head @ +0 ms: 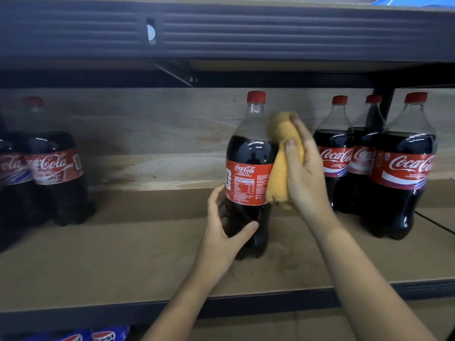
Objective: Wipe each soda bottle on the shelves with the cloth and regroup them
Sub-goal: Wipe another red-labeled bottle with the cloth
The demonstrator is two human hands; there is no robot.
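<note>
1. Middle bottle (248,173): a large cola bottle with a red cap and red label, standing upright and alone on the cardboard-lined shelf (138,254), well apart from the groups at either side.
2. Left hand (225,226): wrapped round the lower body of the middle bottle, below the label. Thumb lies across the front, the other fingers curl behind the left side.
3. Right hand (304,173): grips a bunched yellow cloth (280,158) and presses it against the right side of the middle bottle, from the shoulder down to the bottom edge of the label. Thumb lies on the cloth; fingers curl round it.
4. Right group (369,163): 3 cola bottles, upright, packed close, labels facing forward. The nearest one (403,168) stands furthest right.
5. Left group (53,173): at least 2 cola bottles, upright and touching, blurred at the frame edge; exact count cannot be told.
6. Below the shelf, bottom left: blue Pepsi labels (103,337), only the tops showing.
7. Overhead: dark ribbed metal beam (270,33) of the next shelf level.
</note>
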